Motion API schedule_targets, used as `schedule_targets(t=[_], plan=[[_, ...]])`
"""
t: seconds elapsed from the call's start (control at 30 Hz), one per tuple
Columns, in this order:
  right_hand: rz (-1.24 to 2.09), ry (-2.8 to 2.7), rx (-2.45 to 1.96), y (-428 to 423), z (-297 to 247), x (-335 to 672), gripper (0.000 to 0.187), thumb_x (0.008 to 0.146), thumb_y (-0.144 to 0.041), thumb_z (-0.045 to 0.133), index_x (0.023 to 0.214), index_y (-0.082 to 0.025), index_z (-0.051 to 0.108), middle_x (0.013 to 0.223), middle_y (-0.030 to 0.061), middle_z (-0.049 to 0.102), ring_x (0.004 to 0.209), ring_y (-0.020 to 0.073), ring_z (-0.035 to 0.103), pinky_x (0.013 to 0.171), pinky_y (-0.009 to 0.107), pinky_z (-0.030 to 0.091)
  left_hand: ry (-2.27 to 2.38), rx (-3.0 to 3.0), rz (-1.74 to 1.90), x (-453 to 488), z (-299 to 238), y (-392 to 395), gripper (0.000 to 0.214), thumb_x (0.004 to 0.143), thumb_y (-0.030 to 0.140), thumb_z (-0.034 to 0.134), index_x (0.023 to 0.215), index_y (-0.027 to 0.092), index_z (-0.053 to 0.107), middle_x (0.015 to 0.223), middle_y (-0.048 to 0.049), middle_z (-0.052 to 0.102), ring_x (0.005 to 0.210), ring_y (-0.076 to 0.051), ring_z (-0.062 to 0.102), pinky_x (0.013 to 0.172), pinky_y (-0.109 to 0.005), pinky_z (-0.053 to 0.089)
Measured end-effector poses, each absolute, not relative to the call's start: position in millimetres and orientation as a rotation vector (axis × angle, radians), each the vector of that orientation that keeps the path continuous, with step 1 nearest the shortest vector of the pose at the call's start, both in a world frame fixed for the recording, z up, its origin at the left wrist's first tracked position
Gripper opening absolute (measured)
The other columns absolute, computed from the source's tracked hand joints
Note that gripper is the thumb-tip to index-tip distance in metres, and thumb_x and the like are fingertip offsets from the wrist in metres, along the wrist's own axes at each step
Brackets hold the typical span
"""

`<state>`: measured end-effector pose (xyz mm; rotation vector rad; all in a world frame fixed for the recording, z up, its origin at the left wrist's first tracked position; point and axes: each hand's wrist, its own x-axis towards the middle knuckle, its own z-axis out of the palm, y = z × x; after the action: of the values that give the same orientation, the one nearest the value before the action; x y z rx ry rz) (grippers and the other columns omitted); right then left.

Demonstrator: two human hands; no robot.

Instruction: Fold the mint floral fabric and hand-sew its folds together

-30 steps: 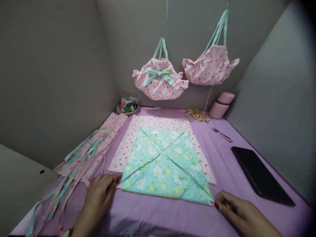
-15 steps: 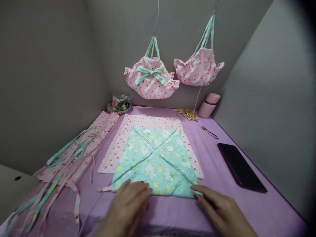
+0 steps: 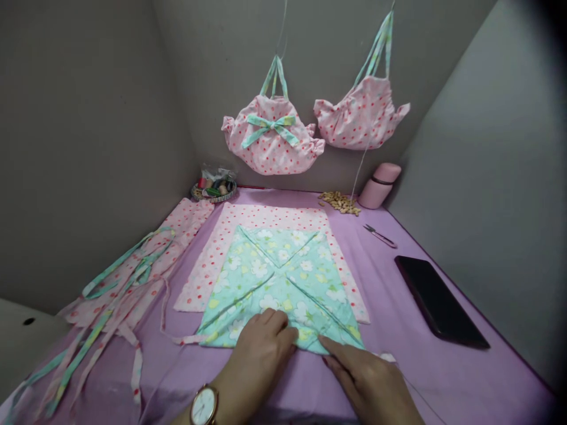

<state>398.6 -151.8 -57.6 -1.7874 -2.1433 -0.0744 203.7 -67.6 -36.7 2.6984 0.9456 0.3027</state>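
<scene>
Now, both hands are brought close together at the near edge of the floral cloth (image 3: 283,277), which is spread on the bench (image 3: 372,271) directly in front of them. By the right hand (image 3: 365,375) that edge is nipped between forefinger and thumb; by the left hand (image 3: 266,348), curled and narrow, the cloth is touched just beside it, though whether it is gripped cannot be told. A wristwatch (image 3: 204,405) is worn on the left wrist. Beneath the floral cloth, a dotted cloth (image 3: 270,215) is left showing along its far edge and both sides. Out to the left of the left hand, narrow ties (image 3: 100,336) are strewn over more dotted fabric (image 3: 181,218), and well beyond them a basket (image 3: 221,199) is filled with small items. Over to the right of the right hand, a dark flat device (image 3: 438,301) is laid down; past that, snips (image 3: 381,236) are placed with a pink flask (image 3: 380,186) and heaped peanuts (image 3: 340,202) farther off. Above and beyond the hands, two dotted pouches are hung side by side: a bow-fronted pouch (image 3: 274,156) and a plainer pouch (image 3: 367,112), both carried on green straps (image 3: 376,44).
</scene>
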Motion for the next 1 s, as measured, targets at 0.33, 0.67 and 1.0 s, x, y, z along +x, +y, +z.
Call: schedule_targets(t=[0.33, 0.67, 1.0], plan=[[0.354, -1.868, -1.866, -145, -56, 403, 0.027, 0.088, -0.026, 0.041, 0.094, -0.029, 0.067, 0.091, -0.0048, 0.072, 0.079, 0.0155, 0.068, 0.072, 0.027, 0.055, 0.806, 2.731, 0.284, 196, -35, -58, 0.021, 0.088, 0.013, 0.043, 0.106, 0.02, 0.053, 0.09, -0.0024, 0.058, 0.082, -0.018, 0.051, 0.071, -0.031, 0.045], [0.007, -2.075, -1.803, -144, -53, 398, 0.024, 0.089, -0.031, 0.043, 0.097, -0.023, 0.064, 0.084, 0.0041, 0.071, 0.069, 0.0202, 0.067, 0.06, 0.03, 0.055, 0.886, 2.54, 0.328, 191, -35, -47, 0.024, 0.089, 0.013, 0.042, 0.104, 0.025, 0.056, 0.088, -0.0004, 0.062, 0.083, -0.017, 0.056, 0.072, -0.028, 0.045], [0.024, -2.037, -1.843, -149, -58, 419, 0.022, 0.089, -0.033, 0.042, 0.097, -0.024, 0.06, 0.089, 0.0, 0.071, 0.075, 0.0154, 0.068, 0.063, 0.022, 0.054, 0.928, 2.615, 0.326, 145, -25, -55, 0.038, 0.087, 0.008, 0.04, 0.116, 0.03, 0.05, 0.104, -0.0025, 0.059, 0.093, -0.017, 0.055, 0.079, -0.031, 0.047]])
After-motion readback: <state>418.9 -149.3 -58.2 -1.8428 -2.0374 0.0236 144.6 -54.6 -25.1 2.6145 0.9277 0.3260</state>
